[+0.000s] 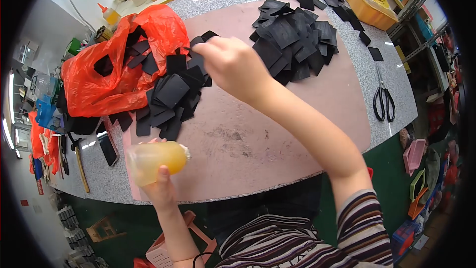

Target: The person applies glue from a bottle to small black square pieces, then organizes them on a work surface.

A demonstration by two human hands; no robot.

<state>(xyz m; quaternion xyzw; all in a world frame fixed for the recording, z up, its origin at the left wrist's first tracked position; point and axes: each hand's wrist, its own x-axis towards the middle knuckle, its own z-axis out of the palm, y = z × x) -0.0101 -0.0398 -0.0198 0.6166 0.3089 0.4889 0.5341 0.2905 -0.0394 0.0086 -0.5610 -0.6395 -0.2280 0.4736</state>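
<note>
My left hand [159,181] is wrapped round a clear plastic bottle [154,162] of yellowish liquid, tilted on its side with its white tip to the right. My right hand [225,64] reaches over the left pile of black pieces [171,92], fingers pinched together at a dark thing whose outline blurs into the pile. That pile spills from a red plastic bag [106,77]. A larger heap of black square pieces [295,39] lies at the back right of the pink mat [277,139].
Black scissors [384,103] lie on the speckled tabletop [401,99] at the right. A phone [106,145] and a yellow-handled tool [81,168] are at the left. An orange tray [364,2] sits at the back right, near scattered black pieces. A red-tipped bottle [110,15] stands behind the bag.
</note>
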